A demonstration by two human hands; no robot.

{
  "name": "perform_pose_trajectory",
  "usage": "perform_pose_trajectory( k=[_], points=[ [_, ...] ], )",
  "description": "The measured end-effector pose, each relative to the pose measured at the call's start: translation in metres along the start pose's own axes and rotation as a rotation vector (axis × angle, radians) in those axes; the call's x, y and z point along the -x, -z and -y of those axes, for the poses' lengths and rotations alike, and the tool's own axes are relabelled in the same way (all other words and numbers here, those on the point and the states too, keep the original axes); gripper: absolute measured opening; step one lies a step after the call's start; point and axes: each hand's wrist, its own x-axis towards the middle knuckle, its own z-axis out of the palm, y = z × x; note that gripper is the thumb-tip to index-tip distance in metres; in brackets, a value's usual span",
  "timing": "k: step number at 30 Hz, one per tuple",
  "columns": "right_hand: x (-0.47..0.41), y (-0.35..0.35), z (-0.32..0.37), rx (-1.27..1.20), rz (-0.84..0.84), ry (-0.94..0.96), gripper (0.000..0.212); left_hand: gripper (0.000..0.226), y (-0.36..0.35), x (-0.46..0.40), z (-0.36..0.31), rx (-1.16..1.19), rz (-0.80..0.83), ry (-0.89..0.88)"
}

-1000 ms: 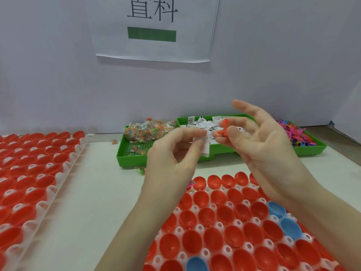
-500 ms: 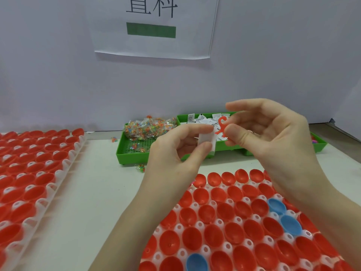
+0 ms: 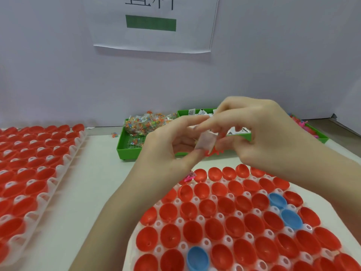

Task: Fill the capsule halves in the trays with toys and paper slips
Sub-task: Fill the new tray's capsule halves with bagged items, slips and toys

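Both hands meet above the tray (image 3: 134,239): left hand (image 3: 175,151) pinches a slip (image 3: 205,142), right hand (image 3: 259,133) pinches a red toy (image 3: 214,151).

Both hands meet just above the near edge of the green tray (image 3: 150,153). The left hand (image 3: 172,145) has thumb and forefinger curled in a pinch; the right hand (image 3: 259,133) arches over it, fingers bent down, fingertips touching the left's.

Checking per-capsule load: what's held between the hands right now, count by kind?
slip: 1
red toy: 1
Total: 2
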Motion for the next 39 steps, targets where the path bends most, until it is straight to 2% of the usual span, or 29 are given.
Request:
perform_pose_trajectory(
  k=[6,11,17,23,28,33,35,37,39],
  points=[
    [-0.013,0.0,0.006,0.018,0.052,-0.065,0.047,0.073,0.007,0.0,0.003,0.051,0.015,0.093],
    [-0.014,0.001,0.005,-0.103,0.028,-0.135,0.049,0.084,0.013,0.001,0.003,0.12,0.042,0.141],
    [-0.011,0.004,0.007,-0.171,-0.035,-0.125,0.051,0.07,0.015,0.002,0.004,0.202,0.078,0.162],
    [-0.012,0.008,0.011,-0.178,-0.012,-0.013,0.046,0.055,0.021,0.001,0.011,0.264,0.093,0.2],
    [-0.01,0.003,0.007,-0.312,-0.144,0.02,0.037,0.023,0.021,0.001,0.019,0.418,0.059,0.19],
    [-0.014,-0.012,-0.004,-0.436,-0.205,-0.136,0.023,0.018,0.012,-0.001,0.024,0.451,-0.017,0.16],
    [-0.015,-0.015,-0.008,-0.519,-0.149,-0.2,0.018,0.02,0.009,-0.002,0.028,0.45,-0.05,0.163],
    [-0.014,-0.018,-0.012,-0.585,-0.074,-0.228,0.023,0.025,0.004,-0.003,0.031,0.442,-0.111,0.19],
    [-0.013,-0.022,-0.017,-0.544,-0.032,-0.243,0.025,0.027,-0.002,-0.003,0.034,0.388,-0.167,0.221]
  ],
)
